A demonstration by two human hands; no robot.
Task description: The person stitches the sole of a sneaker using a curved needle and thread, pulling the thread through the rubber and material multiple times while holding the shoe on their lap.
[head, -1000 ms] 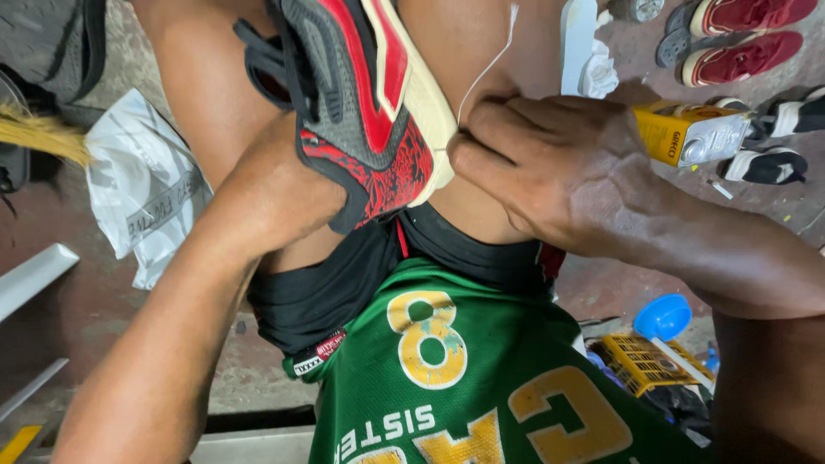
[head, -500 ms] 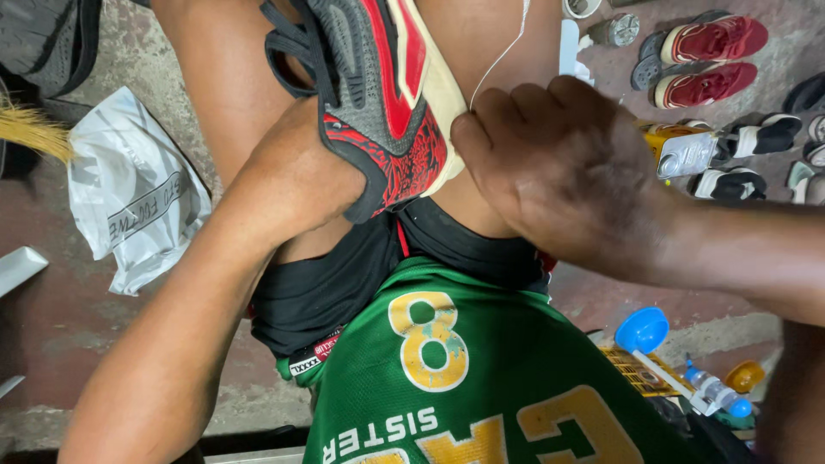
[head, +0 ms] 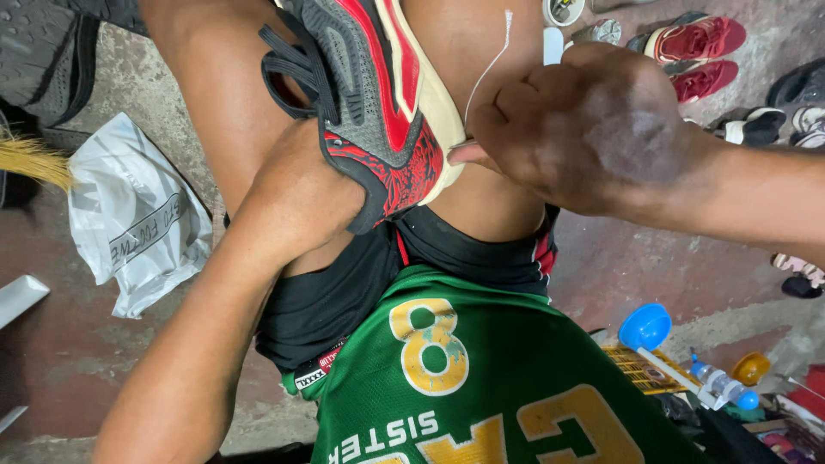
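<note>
A sneaker (head: 369, 94) of grey mesh with red and black panels and a cream sole lies sole-side right between my bare knees. My left hand (head: 296, 202) wraps around its lower end from the left and holds it firmly. My right hand (head: 584, 129) comes in from the right with fingers closed. Its thumb and fingertips pinch at the edge of the cream sole. A thin white thread (head: 486, 67) rises from that pinch toward the top of the view. I cannot see a needle.
A crumpled white plastic bag (head: 129, 223) lies on the concrete floor at left, next to yellow broom bristles (head: 34, 163). Red shoes (head: 696, 43) and dark shoes (head: 756, 129) sit at upper right. A blue lid (head: 644, 326) and a small bottle (head: 722, 387) lie lower right.
My right hand has shifted a little up and to the right along the sole's edge, still pinching the thread. My left hand keeps the same hold on the sneaker.
</note>
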